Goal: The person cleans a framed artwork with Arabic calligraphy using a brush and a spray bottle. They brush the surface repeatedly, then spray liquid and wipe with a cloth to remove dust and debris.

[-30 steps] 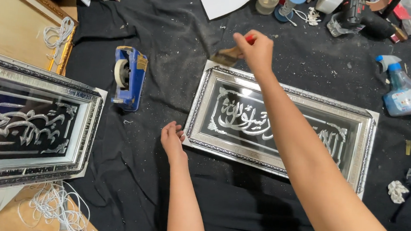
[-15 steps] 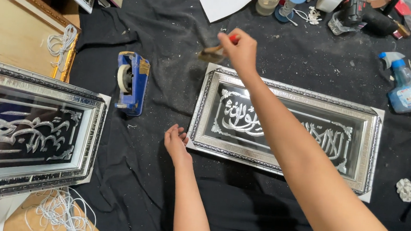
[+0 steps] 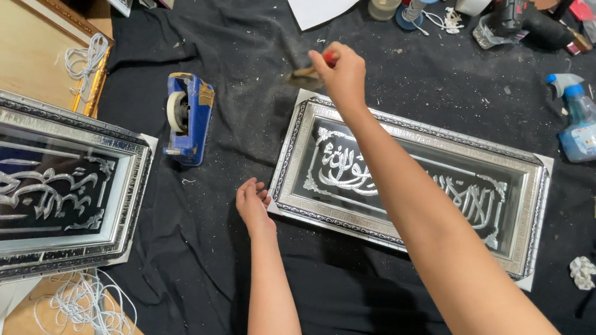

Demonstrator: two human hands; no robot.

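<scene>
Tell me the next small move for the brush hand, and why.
Probably sweep the brush down along the silver frame's left end. The right hand holds it at the top left corner, the left hand steadies the bottom left corner, and dust speckles the black cloth.

The frame [image 3: 408,189] looks like silver-painted moulding, embossed and a little glossy, with a dark glass pane that shines and mirrors the light. The second frame [image 3: 37,191] on the left has the same silver finish and glossy dark glass. The cloth [image 3: 207,266] under them is black fabric, matt, wrinkled and dusty with pale specks. The brush [image 3: 308,74] has soft tan bristles and a red handle. The tape dispenser [image 3: 188,118] is blue plastic, scuffed. The spray bottle [image 3: 587,128] is clear blue plastic, smooth. The board [image 3: 13,42] is pale matt wood. The cord [image 3: 92,307] is white string.
</scene>
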